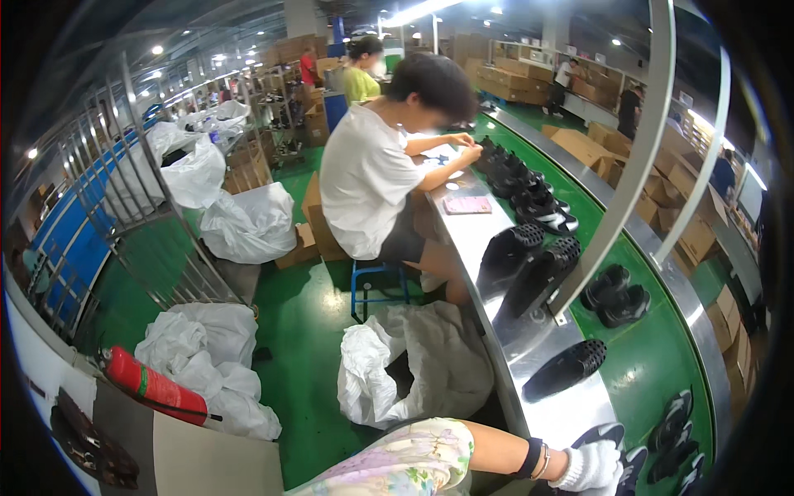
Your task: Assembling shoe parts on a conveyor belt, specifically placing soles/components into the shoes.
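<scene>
— Left hand? Out of view.

— Right hand: in a white glove, low at the frame's bottom edge, forearm with a dark wristband stretched across from a floral sleeve. Resting on a black shoe at the near end of the steel desk. Grip state: cannot tell, fingers bunched under the glove and half cut off by the edge.

— Around that shoe?

— Just beyond it, on the bare metal, a black perforated sole piece lying flat. Farther up the desk, two more black sole pieces propped at a tilt. Right of the desk, a green conveyor belt carrying black shoes in pairs, more near the bottom right corner.

— Other people?

— A co-worker in a white shirt, seated on a blue stool, both hands raised over a row of black shoes at the far stretch of the desk.

— On the floor?

— White sacks heaped on green floor just left of the desk; a red fire extinguisher lying lower left.
</scene>
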The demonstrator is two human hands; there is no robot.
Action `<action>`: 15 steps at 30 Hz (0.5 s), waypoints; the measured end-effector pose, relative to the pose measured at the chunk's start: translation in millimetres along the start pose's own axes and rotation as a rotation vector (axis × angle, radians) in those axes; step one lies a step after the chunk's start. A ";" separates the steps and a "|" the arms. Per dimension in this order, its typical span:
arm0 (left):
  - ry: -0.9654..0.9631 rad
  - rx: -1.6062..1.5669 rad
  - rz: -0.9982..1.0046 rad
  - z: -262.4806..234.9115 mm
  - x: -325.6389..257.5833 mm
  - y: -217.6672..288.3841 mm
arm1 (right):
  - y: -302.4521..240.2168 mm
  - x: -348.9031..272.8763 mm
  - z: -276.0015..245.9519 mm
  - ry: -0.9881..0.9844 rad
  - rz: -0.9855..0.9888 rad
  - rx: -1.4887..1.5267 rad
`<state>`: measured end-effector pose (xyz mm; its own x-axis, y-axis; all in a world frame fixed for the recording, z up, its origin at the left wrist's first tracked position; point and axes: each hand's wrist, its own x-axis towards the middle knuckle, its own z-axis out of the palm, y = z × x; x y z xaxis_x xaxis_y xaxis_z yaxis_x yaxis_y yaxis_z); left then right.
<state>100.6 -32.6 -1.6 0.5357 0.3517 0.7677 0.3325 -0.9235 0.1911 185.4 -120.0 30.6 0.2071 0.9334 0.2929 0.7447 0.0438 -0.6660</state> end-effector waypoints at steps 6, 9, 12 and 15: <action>-0.077 -0.441 -0.134 -68.6 -2.4 -16.8 | 26.1 5.0 -3.6 -0.023 0.183 0.371; 0.049 -0.397 -0.249 -70.5 -20.4 -27.6 | 9.6 1.4 -7.4 -0.031 0.365 0.725; -0.061 -0.268 -0.250 -42.0 -38.6 -29.5 | 6.4 7.7 -4.1 0.090 0.411 0.590; -0.112 -0.243 -0.261 -42.3 -31.7 -19.4 | 18.1 6.9 5.8 0.168 0.271 0.454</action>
<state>44.4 -32.4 -3.8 0.5431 0.5823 0.6049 0.2821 -0.8051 0.5218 196.6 -110.7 16.5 0.4795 0.8645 0.1506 0.3102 -0.0065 -0.9506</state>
